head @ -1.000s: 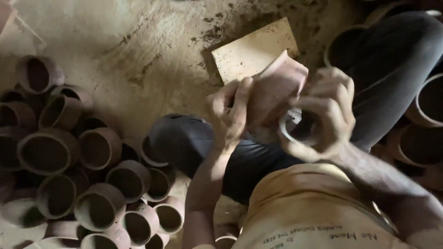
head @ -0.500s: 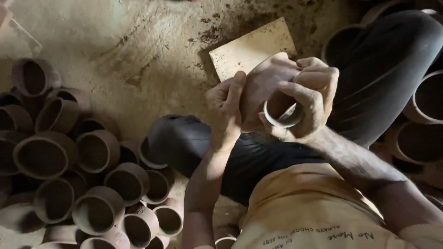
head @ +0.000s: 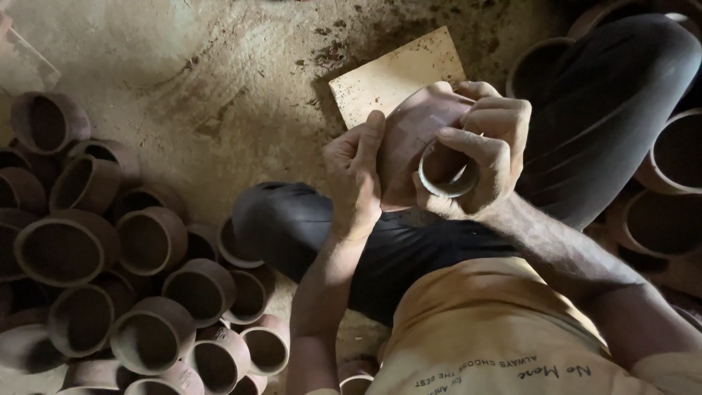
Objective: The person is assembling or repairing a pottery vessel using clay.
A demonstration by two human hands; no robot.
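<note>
Both hands meet over the person's lap around a small reddish clay pot (head: pixel 417 139), which is tipped with its rim facing the body. The left hand (head: pixel 356 179) lies flat against the pot's side, fingers straight and pressed to the clay. The right hand (head: pixel 486 150) curls round the neck, thumb and fingers pinching the rim. Just beyond the hands a tan board (head: pixel 387 77) lies on the dusty earthen floor (head: pixel 205 80). Well left of the left hand, unfired clay pots (head: pixel 131 271) crowd together.
</note>
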